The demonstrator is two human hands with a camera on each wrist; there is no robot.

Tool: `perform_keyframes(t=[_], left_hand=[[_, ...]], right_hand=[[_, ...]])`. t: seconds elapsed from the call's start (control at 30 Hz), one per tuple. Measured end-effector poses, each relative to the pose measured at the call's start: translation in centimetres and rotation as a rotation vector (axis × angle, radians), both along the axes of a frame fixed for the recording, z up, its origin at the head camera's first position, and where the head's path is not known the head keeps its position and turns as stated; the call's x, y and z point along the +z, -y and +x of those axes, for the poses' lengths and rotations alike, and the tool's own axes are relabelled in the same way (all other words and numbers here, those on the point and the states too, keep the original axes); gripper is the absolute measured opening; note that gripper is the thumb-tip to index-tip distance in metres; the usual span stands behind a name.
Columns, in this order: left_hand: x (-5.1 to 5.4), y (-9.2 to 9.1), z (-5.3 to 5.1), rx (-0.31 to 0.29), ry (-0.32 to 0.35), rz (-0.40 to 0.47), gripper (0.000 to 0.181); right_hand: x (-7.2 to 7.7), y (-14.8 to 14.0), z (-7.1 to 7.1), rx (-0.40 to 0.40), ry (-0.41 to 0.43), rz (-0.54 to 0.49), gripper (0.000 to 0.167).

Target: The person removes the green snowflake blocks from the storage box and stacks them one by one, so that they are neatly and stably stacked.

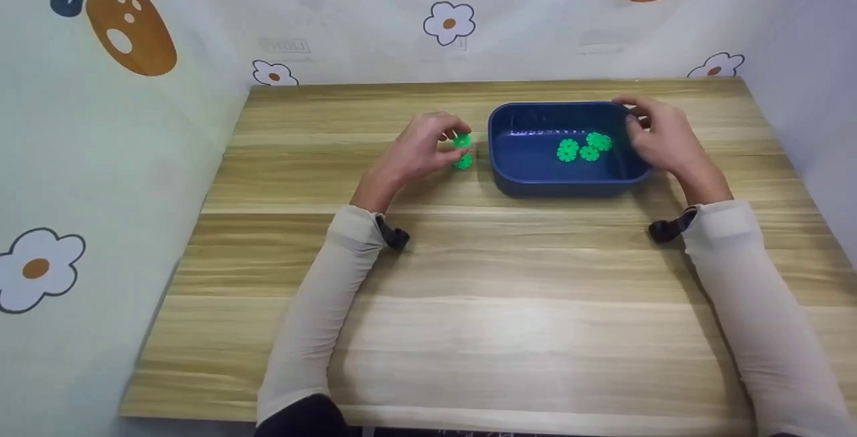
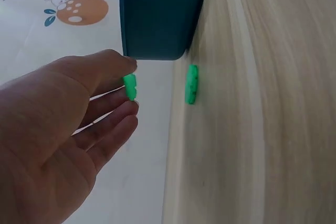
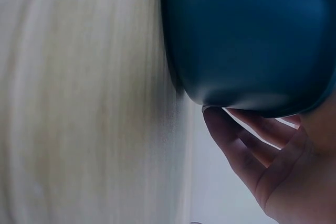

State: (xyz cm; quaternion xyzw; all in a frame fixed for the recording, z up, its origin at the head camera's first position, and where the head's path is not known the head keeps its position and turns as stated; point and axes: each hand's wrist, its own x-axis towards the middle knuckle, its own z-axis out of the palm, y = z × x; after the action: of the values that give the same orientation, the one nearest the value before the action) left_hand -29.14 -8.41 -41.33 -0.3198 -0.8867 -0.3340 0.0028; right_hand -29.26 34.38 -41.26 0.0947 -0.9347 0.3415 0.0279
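Observation:
My left hand (image 1: 422, 146) pinches a green flower-shaped disc (image 1: 461, 141) between thumb and fingertips, above the table. In the left wrist view the held disc (image 2: 130, 87) appears edge-on, with the other fingers loosely spread. Another green disc (image 1: 463, 162) lies on the table just beneath that hand, left of a dark blue rectangular bin (image 1: 562, 189). Several such green discs (image 1: 568, 150) rest on the bin's floor. At the bin's right end my right hand (image 1: 669, 136) grips the rim near the back corner. Its fingers (image 3: 223, 129) touch the bin's outer wall in the right wrist view.
The bin stands on a wood-grain table (image 1: 509, 310), toward the back right. Behind the table hangs a pale patterned cloth (image 1: 361, 29), and a similar one (image 1: 134, 156) covers the left side. A dark wrist strap (image 1: 395, 235) sits at each cuff.

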Motion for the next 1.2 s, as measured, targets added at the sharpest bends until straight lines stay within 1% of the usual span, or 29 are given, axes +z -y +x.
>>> perform_keyframes(t=[0.17, 0.27, 0.4, 0.63, 0.9, 1.0, 1.2], left_hand=[[-0.4, 0.1, -0.2, -0.009, 0.081, -0.071, 0.031], [-0.5, 0.0, -0.1, -0.016, 0.109, -0.106, 0.034], [-0.8, -0.1, -0.1, -0.034, 0.106, -0.137, 0.036], [-1.3, 0.0, 0.0, -0.067, 0.106, -0.144, 0.037], [-1.5, -0.2, 0.0, -0.09, 0.108, -0.125, 0.037], [-1.6, -0.2, 0.0, -0.098, 0.119, -0.118, 0.037], [-1.6, -0.2, 0.1, -0.095, 0.128, -0.119, 0.038]], right_hand=[[0.0, -0.1, 0.1, -0.004, 0.008, 0.002, 0.045], [0.0, -0.1, 0.1, -0.003, 0.011, 0.004, 0.045], [-0.1, 0.0, 0.0, 0.001, 0.0, 0.0, 0.045], [-0.1, 0.2, 0.1, 0.001, -0.028, -0.007, 0.045], [-0.1, 0.1, 0.0, -0.005, -0.012, 0.013, 0.046], [-0.1, 0.1, 0.1, -0.004, -0.009, 0.012, 0.046], [0.0, 0.1, 0.0, 0.003, 0.002, 0.01, 0.046]])
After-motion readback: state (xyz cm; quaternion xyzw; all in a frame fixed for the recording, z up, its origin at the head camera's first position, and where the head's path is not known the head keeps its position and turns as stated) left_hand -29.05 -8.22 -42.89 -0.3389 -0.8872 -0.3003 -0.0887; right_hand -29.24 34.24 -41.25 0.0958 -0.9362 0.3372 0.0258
